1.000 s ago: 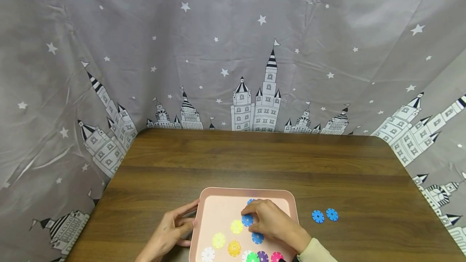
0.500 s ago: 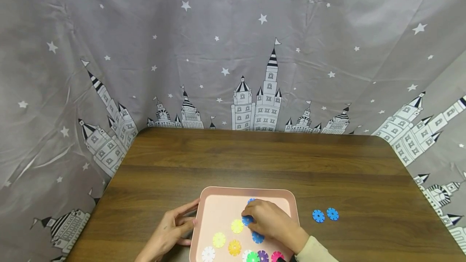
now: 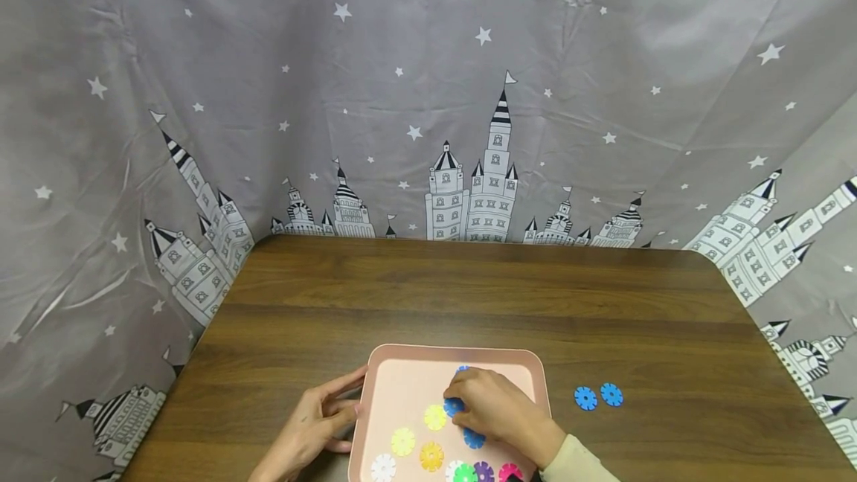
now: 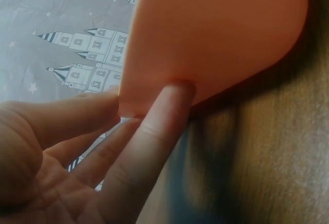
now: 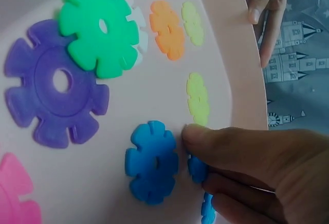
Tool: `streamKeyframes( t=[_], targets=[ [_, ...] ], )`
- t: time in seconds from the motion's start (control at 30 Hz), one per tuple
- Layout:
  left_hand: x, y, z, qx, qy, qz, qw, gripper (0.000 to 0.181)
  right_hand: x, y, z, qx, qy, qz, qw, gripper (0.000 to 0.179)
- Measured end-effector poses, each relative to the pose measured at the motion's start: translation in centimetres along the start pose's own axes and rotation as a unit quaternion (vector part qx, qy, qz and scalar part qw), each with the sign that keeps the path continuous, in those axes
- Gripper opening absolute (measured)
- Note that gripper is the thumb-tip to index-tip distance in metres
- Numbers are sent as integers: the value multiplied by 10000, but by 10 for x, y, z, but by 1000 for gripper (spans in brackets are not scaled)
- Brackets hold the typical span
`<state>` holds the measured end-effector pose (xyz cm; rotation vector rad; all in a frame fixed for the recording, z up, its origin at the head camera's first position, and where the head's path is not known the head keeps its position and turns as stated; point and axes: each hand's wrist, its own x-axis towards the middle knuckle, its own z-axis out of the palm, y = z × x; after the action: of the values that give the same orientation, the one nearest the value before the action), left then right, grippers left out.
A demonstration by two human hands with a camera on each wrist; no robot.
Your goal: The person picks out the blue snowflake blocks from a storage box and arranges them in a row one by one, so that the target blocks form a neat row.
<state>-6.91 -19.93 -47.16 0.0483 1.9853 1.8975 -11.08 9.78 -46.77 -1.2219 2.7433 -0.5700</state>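
Note:
In the head view, my left hand (image 3: 311, 422) holds the left side of the pink tray (image 3: 455, 354). The left wrist view shows a fingertip pressed on the tray's outer wall (image 4: 221, 34), with another finger at its edge. My right hand (image 3: 498, 411) reaches into the tray and pinches a blue notched flower disc (image 3: 453, 406) between thumb and fingers, which partly cover it. A second blue disc (image 5: 152, 162) lies just below that hand, and part of another blue one (image 3: 462, 369) shows behind the knuckles. A yellow disc (image 3: 435, 416) lies just left of the fingertips.
More discs lie in the tray: a yellow (image 3: 403, 442), an orange (image 3: 431, 457), a white (image 3: 384, 468) and a pink (image 5: 18, 193). A green disc (image 5: 100, 44) overlaps a purple one (image 5: 77, 106). Two blue discs (image 3: 585, 398) lie right of the tray on the wooden table (image 3: 469, 288).
The right fingers have drawn in over the blue disc and cover more of it than a second ago. The left hand and the tray stay where they were.

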Motion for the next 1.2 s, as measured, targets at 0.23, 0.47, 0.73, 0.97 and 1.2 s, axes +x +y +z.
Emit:
streamKeyframes(
  t=[0.23,0.47,0.73,0.97,1.2],
  targets=[
    [-1,0,1,-6,41,2,10000,61,4,-3,0,-350,-110,-5,9993,7],
    [0,-2,-1,-17,29,51,10000,60,6,-5,0,-421,-93,-19,9991,9],
    [0,-1,0,44,28,16,10000,61,3,-2,0,-76,50,-92,9999,13],
    [-1,0,0,94,9,31,10000,61,-2,-2,-7,-64,346,-19,9994,21],
    [-1,1,1,124,41,-2,9999,61,-11,4,-22,-26,884,-160,9960,21]
  ],
)
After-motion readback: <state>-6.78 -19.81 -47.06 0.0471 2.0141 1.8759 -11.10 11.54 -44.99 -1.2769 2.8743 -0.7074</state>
